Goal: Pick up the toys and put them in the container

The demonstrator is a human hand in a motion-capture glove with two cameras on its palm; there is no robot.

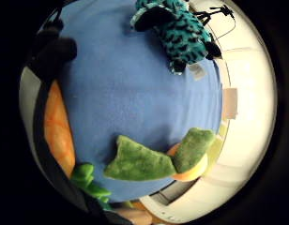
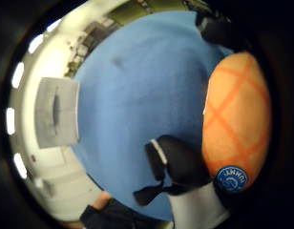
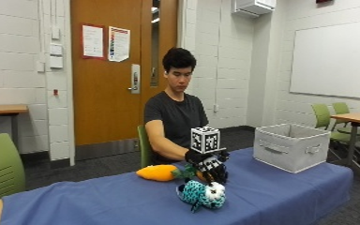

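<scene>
Two toys on the blue cloth: I am holding one.
Carrot: lies beside my hand.
My gloved right hand: fingers curled round an orange toy, lifted for carrying.
Teal plush: waits nearer the front.
Container: grey box, well apart, open-topped for toys.

Orange toy mostly hidden behind gloved hand.

Teal/blk spotted plush, orange/green carrot toy, blue cloth, grey bin.
</scene>
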